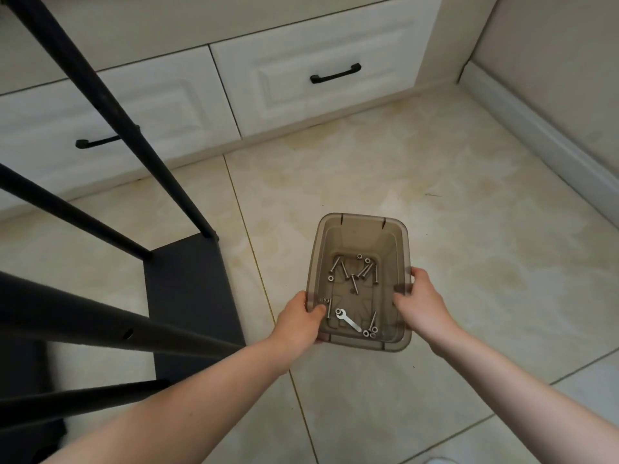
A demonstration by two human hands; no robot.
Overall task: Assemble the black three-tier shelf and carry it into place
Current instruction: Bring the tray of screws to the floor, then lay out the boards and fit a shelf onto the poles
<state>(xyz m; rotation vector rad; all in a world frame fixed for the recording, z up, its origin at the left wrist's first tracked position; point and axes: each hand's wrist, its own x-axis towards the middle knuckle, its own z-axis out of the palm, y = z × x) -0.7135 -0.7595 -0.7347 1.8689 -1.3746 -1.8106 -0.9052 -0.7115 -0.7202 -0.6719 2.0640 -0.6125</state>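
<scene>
Gripping the bolt bin [361, 229]: left hand [299, 324], right hand [422, 301].

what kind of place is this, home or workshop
Most likely a room in a home: glossy beige floor tiles, white panelled built-in drawers with black handles, and a skirting board on the right.

The beige tiled floor [469, 229] carries the black shelf [187, 296], left of the left hand [301, 319], with white drawers [301, 78] well beyond it.
</scene>
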